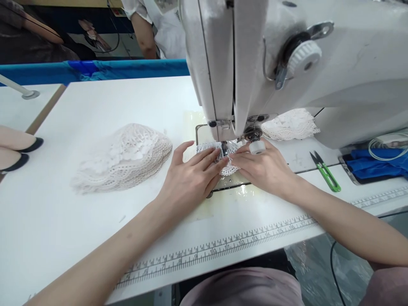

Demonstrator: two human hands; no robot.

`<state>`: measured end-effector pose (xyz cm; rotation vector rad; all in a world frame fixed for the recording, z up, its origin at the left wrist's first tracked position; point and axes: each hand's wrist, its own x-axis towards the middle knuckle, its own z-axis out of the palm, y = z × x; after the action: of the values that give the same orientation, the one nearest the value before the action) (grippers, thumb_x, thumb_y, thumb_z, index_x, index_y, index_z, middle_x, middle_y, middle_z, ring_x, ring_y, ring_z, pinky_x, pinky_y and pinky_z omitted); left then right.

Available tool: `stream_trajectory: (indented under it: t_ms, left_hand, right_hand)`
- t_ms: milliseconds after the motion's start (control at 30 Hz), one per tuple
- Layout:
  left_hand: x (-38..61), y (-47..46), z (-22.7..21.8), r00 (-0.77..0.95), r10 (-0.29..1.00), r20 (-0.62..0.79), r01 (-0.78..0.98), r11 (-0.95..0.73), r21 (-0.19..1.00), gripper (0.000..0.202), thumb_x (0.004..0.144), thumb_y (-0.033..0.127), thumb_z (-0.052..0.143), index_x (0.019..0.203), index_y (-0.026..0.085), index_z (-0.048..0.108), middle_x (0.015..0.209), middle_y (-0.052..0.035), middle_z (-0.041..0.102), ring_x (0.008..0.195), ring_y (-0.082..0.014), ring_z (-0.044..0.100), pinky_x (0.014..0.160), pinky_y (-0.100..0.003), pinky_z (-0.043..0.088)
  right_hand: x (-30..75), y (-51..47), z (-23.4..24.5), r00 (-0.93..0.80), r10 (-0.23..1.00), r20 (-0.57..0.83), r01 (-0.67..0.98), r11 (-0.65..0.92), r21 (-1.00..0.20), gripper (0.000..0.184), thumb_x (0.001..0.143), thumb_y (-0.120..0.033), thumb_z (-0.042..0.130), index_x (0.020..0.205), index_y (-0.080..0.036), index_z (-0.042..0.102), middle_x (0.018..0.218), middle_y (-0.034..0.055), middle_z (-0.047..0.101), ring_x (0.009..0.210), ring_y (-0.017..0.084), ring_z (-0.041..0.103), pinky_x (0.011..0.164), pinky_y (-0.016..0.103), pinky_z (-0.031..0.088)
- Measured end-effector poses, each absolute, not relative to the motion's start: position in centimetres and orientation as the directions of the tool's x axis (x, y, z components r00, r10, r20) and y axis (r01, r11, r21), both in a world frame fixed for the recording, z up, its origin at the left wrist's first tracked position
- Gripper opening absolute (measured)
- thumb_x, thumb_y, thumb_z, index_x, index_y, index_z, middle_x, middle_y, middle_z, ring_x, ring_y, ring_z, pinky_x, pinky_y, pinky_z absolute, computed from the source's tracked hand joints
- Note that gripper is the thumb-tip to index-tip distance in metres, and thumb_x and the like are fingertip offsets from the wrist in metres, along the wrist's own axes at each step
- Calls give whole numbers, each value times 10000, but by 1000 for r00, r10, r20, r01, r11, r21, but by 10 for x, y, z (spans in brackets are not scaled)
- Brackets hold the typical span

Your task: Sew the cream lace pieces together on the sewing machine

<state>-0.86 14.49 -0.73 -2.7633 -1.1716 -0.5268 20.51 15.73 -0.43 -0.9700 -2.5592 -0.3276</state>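
A small piece of white lace lies under the needle and presser foot of a sewing machine. My left hand rests flat on its left side, fingers spread, thumb held out. From the right, my right hand has its fingers drawn together on the lace edge, close to the foot. Its fingertips are partly hidden behind a white knob on the machine. To the left of my hands is a loose heap of white and cream lace. More white lace sits behind my right hand, under the machine arm.
Green-handled thread snips lie right of my right hand. Beyond them, a blue cloth rests on a dark-edged flat object. A printed ruler runs along the table's front edge. Other people are across the blue-edged table.
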Motion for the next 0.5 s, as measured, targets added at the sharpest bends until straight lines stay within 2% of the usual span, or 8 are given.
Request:
stream_trajectory:
  t_ms: [100,233,333,400,500]
  left_hand:
    - [-7,146,-8,604,714,355,724,-677,130,307,925,199,475,1171,262,646,1234,-76,659,1121,-250,620,1065,-552,310]
    - [-5,150,-4,491,827,273,708,-562,428,250,923,276,488,1054,266,701,1171,-60,644,1089,-245,583,989,-501,411]
    - [-3,152,3,435,890,138,668,-421,614,349,967,369,410,880,253,728,1152,-50,628,1055,-236,581,970,-484,445]
    - [-3,153,6,423,900,101,656,-382,652,401,972,393,395,794,245,722,1139,-45,622,1045,-237,578,975,-491,445]
    - [-5,154,7,437,892,113,644,-398,653,378,968,392,404,814,256,721,1127,-37,621,1065,-240,563,1007,-512,413]
  right_hand:
    - [205,157,-4,-672,593,444,676,735,42,275,866,-57,480,837,-190,719,730,1,726,682,154,591,829,322,378]
    - [205,159,-2,-559,705,437,713,678,-181,266,898,-130,494,890,-218,745,725,2,717,679,152,601,782,304,411]
    - [204,160,-1,-468,791,395,745,593,-305,209,906,-219,545,875,-212,752,678,0,692,679,160,592,754,299,423]
    - [203,160,-1,-447,810,380,748,571,-338,198,911,-260,566,865,-213,753,664,-5,684,678,157,587,757,299,421]
    - [204,158,0,-457,808,372,722,581,-376,192,922,-300,580,904,-218,752,693,-12,698,672,141,591,803,307,416]
